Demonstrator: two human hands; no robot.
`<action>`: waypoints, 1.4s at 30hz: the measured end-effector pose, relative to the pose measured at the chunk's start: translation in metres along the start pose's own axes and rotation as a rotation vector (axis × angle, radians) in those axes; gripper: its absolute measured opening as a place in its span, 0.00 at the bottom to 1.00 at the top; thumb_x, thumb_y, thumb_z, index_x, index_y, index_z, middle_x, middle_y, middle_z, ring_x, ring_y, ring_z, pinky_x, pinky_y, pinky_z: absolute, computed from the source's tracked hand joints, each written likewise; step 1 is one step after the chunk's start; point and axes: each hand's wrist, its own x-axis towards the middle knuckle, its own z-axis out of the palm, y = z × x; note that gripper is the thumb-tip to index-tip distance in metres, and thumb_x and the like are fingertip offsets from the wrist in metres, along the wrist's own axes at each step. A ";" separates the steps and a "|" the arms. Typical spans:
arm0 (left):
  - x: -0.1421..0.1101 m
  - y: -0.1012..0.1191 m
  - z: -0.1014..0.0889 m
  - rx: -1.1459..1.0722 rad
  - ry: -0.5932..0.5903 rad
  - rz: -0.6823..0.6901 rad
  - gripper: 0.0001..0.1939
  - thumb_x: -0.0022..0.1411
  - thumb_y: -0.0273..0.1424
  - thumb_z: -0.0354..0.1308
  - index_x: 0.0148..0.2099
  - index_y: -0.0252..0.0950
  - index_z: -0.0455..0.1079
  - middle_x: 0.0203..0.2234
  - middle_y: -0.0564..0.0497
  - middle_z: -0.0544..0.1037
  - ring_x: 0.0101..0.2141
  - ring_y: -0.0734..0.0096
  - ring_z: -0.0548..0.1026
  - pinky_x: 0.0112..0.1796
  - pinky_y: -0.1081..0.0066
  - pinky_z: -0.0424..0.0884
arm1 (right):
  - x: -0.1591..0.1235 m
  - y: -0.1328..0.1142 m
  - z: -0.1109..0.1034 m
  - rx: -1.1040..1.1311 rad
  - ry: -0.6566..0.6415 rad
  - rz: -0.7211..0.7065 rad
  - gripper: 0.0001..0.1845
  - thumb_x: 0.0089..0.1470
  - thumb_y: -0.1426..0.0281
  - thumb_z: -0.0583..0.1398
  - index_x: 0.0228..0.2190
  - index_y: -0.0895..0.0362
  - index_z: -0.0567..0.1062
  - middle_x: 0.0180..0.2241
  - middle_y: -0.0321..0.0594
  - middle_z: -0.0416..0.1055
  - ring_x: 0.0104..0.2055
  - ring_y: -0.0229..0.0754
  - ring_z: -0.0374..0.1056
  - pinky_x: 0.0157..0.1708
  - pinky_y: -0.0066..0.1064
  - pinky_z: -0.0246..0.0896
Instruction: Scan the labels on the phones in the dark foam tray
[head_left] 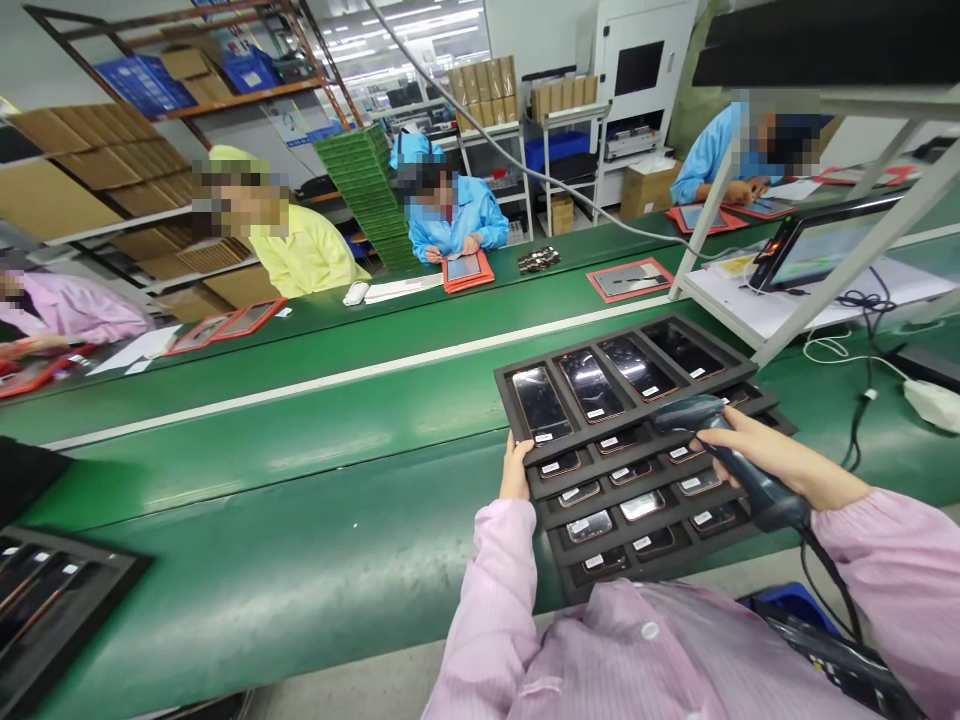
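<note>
Stacked black foam trays (592, 470) of glossy dark phone screens sit fanned like steps on the near edge of the green conveyor table (300, 520), straight ahead of the person in pink sleeves. Farthest left, another black tray (52, 600) of the same sort lies at the table's near corner, well apart from the stack. Moving right, the left hand (515, 470) rests against the left edge of the stack, thumb on the top tray's corner and the fingers tucked underneath, so it grips and steadies the edge rather than lying flat. The top tray (622, 375) shows four long screens side by side, each with a small white label (544, 437) at its near end; the lower trays show only their near rows of labels. Further right, the right hand (757, 455) is wrapped firmly around the handle of a dark grey handheld barcode scanner (705, 420), whose head points down over the right part of the stack, just above the labels. Its black cable (825, 580) trails off toward the lap.

By my reading, the step in hand is scanning labels tray by tray. A next move would call for aiming the scanner head squarely at one label while the left hand holds the stack from sliding.
</note>
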 end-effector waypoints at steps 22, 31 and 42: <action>-0.003 0.002 0.004 -0.020 0.193 -0.111 0.11 0.40 0.27 0.61 0.29 0.39 0.64 0.26 0.54 0.77 0.29 0.65 0.77 0.37 0.64 0.74 | 0.031 0.010 -0.112 -0.006 0.059 0.032 0.09 0.54 0.71 0.56 0.34 0.53 0.58 0.27 0.33 0.67 0.15 0.32 0.59 0.12 0.25 0.54; -0.008 0.006 0.010 -0.018 0.251 -0.144 0.11 0.42 0.27 0.59 0.33 0.38 0.69 0.22 0.53 0.77 0.26 0.62 0.78 0.34 0.60 0.76 | 0.022 0.032 -0.124 0.013 0.016 0.047 0.16 0.47 0.68 0.60 0.39 0.53 0.63 0.32 0.40 0.73 0.16 0.34 0.62 0.11 0.23 0.54; -0.010 0.009 0.013 0.003 0.288 -0.143 0.09 0.41 0.27 0.59 0.30 0.39 0.67 0.20 0.55 0.75 0.27 0.60 0.78 0.35 0.60 0.76 | 0.012 0.055 -0.121 0.037 0.040 0.057 0.15 0.46 0.65 0.60 0.36 0.52 0.61 0.27 0.34 0.69 0.15 0.32 0.59 0.12 0.24 0.53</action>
